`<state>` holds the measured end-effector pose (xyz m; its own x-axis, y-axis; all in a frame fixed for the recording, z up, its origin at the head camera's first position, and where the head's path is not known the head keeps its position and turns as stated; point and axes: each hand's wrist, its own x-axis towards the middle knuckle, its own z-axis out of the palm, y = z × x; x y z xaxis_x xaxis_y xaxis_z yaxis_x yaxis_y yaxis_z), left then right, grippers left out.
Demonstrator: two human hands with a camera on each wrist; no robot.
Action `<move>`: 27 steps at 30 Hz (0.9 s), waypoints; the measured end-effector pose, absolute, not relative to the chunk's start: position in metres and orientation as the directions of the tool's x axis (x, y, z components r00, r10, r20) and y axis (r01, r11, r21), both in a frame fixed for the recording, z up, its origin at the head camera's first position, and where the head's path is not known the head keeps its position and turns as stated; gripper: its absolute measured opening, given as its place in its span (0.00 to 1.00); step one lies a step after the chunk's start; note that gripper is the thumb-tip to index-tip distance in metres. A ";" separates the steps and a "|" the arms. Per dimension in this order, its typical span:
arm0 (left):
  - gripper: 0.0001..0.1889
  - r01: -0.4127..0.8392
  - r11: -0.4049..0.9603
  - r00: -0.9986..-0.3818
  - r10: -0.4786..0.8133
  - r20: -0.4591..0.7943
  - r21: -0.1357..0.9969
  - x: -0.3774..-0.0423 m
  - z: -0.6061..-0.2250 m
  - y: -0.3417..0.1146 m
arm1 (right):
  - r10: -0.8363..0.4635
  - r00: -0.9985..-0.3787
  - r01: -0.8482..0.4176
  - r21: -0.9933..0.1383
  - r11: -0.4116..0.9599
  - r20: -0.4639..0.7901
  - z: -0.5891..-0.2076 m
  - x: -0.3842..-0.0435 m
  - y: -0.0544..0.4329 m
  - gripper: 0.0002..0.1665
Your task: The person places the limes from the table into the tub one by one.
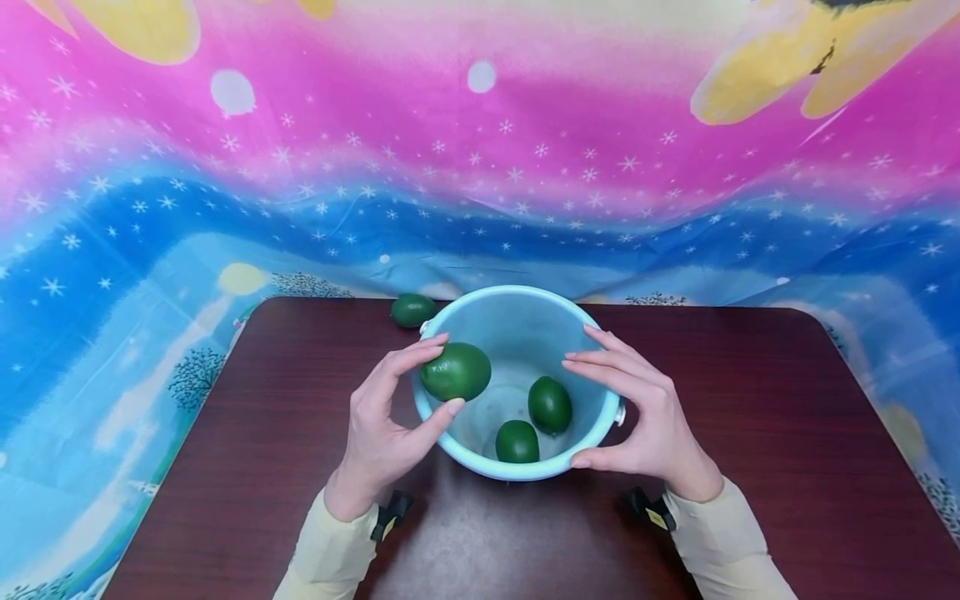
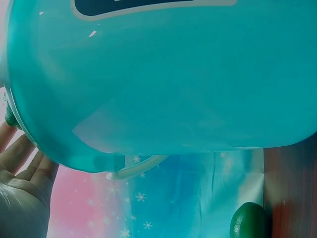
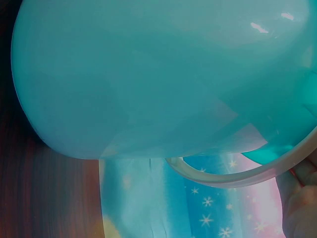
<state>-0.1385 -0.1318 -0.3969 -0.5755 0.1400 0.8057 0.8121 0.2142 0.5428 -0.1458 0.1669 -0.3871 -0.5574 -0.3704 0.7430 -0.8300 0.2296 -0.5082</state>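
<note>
A light blue bucket point(image 1: 517, 471) stands on the table between the two hands. My left hand point(image 1: 386, 425) pinches a lime point(image 1: 459, 372) between fingertips and thumb, over the bucket's left rim. Inside, two limes point(image 1: 550, 405) lie toward the near right part of the bottom. Spread fingers of my right hand point(image 1: 645, 408) reach over the right rim with nothing between them and the thumb, whose tip is right at the near rim. From the left wrist, the bucket's side fills the view and hides most of the held lime.
Another lime point(image 1: 412, 310) lies on the dark wooden table point(image 1: 285, 467), behind the bucket on the left. The bucket's pale handle point(image 3: 233, 178) hangs at its far side in the right wrist view. A patterned cloth point(image 1: 480, 167) hangs behind the table.
</note>
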 end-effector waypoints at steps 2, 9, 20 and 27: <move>0.27 0.810 0.217 -0.578 0.142 0.804 0.544 -0.139 -0.397 -0.132 | -0.370 -0.557 -0.830 -0.508 0.230 0.743 -0.387 -0.146 0.167 0.48; 0.27 0.806 0.227 -0.583 0.147 0.799 0.547 -0.139 -0.399 -0.133 | -0.373 -0.555 -0.831 -0.507 0.229 0.743 -0.388 -0.146 0.167 0.48; 0.22 0.826 0.238 -0.549 0.130 0.826 0.511 -0.141 -0.400 -0.132 | -0.374 -0.569 -0.822 -0.519 0.234 0.732 -0.389 -0.146 0.168 0.48; 0.21 0.799 0.273 -0.580 0.114 0.807 0.536 -0.141 -0.401 -0.135 | -0.373 -0.565 -0.825 -0.515 0.233 0.736 -0.389 -0.147 0.168 0.48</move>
<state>-0.1406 -0.1351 -0.4008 -0.5797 0.1137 0.8069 0.7991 0.2729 0.5357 -0.1469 0.1677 -0.3892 -0.5646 -0.3728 0.7364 -0.8251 0.2326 -0.5148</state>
